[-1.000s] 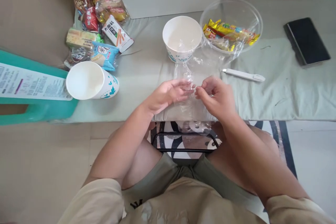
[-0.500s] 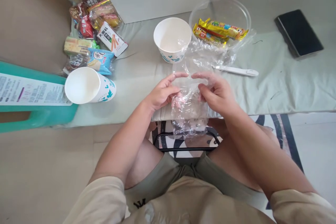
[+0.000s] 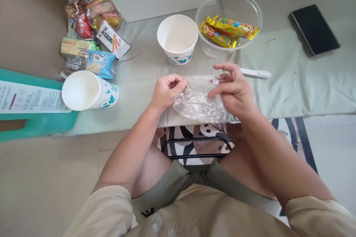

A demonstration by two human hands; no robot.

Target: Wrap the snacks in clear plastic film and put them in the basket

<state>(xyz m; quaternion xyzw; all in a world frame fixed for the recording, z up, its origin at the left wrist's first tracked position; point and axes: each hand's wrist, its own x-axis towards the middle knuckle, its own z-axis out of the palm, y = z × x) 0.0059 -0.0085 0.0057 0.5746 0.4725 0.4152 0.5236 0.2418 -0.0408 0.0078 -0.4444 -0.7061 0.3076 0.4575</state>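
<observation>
A crumpled sheet of clear plastic film (image 3: 198,102) lies at the near edge of the pale green cloth (image 3: 292,81), bunched between my hands. My left hand (image 3: 167,90) is curled closed on the film's left end. My right hand (image 3: 233,89) pinches its right end with thumb and fingers, the forefinger stretched out above. Just beyond stand an upright white paper bowl (image 3: 177,39), which holds nothing, and a clear plastic bowl (image 3: 251,5) holding yellow snack packets (image 3: 226,29).
A second paper bowl (image 3: 89,90) lies tipped on its side at the left beside a teal container (image 3: 30,103). Several snack packs (image 3: 91,26) sit at the back left. A white pen-like tool (image 3: 256,73) and a black phone (image 3: 313,29) lie to the right.
The film, earlier stretched up toward the bowls, has been drawn down and gathered into a bunch between my hands. My hands moved slightly apart; the view shifted a little.
</observation>
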